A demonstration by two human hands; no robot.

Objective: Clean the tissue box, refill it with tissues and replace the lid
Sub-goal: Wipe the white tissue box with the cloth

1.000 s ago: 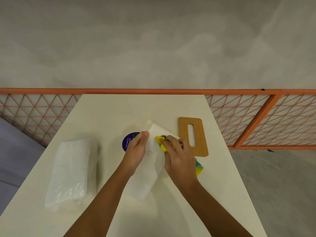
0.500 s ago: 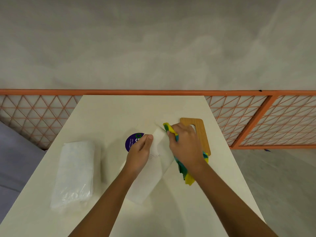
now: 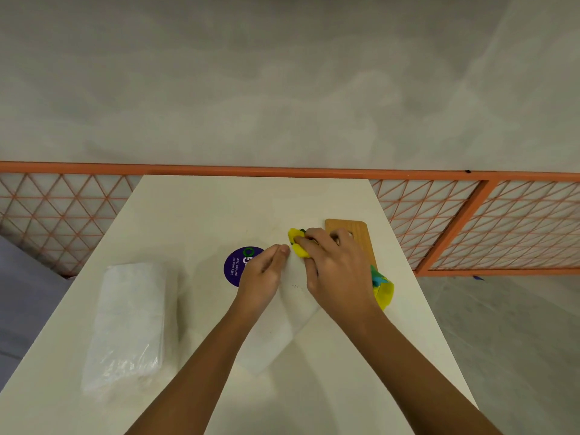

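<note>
Tissue box (image 3: 279, 337) is lying slantwise mid-bench (image 3: 219, 208), white on white, its edges hard to read. I'm judging the cleaning step under way: left hand (image 3: 262, 277) is pinching its far end, and right hand (image 3: 335, 271) is gripping a yellow-green cloth (image 3: 298, 244) and pressing it there. Next I'm expecting to need the tissue pack (image 3: 128, 321) at left. Wooden lid (image 3: 361, 235) is lying behind the right hand.

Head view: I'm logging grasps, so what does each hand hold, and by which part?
The right hand grips the yellow-green cloth around its bunched middle; the left hand holds the white tissue box by its left side.
</note>
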